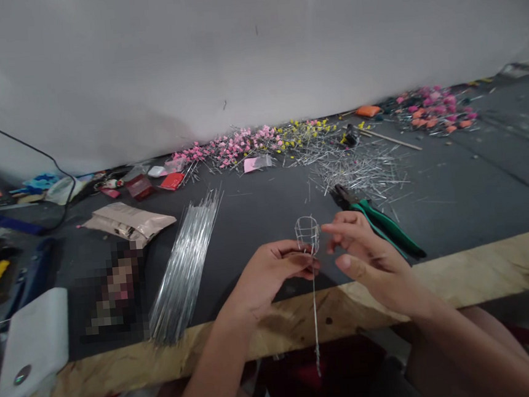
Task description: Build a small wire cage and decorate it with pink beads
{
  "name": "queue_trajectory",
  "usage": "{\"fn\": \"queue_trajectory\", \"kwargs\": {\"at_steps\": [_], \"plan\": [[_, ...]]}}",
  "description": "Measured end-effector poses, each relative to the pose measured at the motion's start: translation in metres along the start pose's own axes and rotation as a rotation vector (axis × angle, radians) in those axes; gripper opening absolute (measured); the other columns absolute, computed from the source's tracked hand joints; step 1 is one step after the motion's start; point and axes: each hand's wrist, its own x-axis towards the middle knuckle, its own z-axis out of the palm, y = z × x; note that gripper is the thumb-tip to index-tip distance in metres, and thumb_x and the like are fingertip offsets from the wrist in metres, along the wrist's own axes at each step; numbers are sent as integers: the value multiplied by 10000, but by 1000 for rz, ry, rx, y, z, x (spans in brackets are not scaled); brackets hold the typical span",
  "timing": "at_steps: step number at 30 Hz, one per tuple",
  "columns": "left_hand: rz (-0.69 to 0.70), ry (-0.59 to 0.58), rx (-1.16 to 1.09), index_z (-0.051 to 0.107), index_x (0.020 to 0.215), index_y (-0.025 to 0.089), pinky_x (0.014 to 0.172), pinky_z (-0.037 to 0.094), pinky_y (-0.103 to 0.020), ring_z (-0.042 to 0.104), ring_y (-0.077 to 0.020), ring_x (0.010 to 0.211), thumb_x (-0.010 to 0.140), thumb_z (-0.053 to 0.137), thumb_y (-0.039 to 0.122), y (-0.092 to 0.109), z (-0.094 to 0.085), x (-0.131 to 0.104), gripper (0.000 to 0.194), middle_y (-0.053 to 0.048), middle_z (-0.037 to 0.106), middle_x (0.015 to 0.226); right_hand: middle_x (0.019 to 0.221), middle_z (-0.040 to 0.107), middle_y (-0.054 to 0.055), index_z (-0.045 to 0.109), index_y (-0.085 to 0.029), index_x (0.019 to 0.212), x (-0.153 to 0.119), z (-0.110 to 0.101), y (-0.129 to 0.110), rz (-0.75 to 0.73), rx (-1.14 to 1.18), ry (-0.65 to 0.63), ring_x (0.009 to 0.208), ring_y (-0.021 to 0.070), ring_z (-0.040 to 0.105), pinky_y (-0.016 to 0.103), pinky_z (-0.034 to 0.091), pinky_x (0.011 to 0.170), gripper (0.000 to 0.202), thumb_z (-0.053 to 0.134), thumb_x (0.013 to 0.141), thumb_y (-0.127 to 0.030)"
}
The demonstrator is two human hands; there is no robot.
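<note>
A small wire basket shape (307,232) on a long twisted stem stands upright over the table's front edge. My left hand (283,263) pinches it at the base of the cage, where the stem starts. The stem hangs down past the wooden edge. Just right of the cage, my right hand (364,248) has its fingers apart, index finger close to the wire rim and thumb below. I see nothing in that hand. Behind it lie pliers (387,225) with green handles, partly hidden by the hand.
A bundle of straight wires (187,267) lies left of my left hand. Loose cut wires (359,168) are heaped behind the pliers. Pink flower pieces (236,145) line the wall. A white power bank (37,348) with a cable sits at the left front, near a beige packet (130,221).
</note>
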Motion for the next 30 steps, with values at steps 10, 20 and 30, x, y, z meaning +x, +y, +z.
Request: {"fn": "queue_trajectory", "kwargs": {"at_steps": [10, 20, 30], "plan": [[25, 99, 151, 654, 836, 142, 708, 463, -263, 589, -115, 671, 752, 579, 209, -1, -3, 4, 131, -36, 662, 731, 902, 500, 24, 585, -320, 1026, -3, -6, -9, -108, 11, 98, 800, 154, 526, 312, 443, 663, 337, 497, 810, -75], [69, 116, 179, 655, 795, 152, 695, 451, -246, 562, -103, 647, 743, 559, 181, 2, -2, 0, 114, -15, 638, 696, 962, 512, 46, 570, -308, 1057, -5, -16, -12, -89, -14, -43, 898, 194, 520, 357, 453, 734, 453, 445, 732, -20], [55, 150, 174, 655, 813, 151, 703, 467, -266, 584, -121, 675, 729, 595, 231, 1, -7, 1, 130, -37, 662, 731, 1015, 539, 54, 630, -302, 991, -7, -23, -13, -87, 28, -96, 1008, 229, 496, 415, 417, 854, 324, 410, 839, -119]]}}
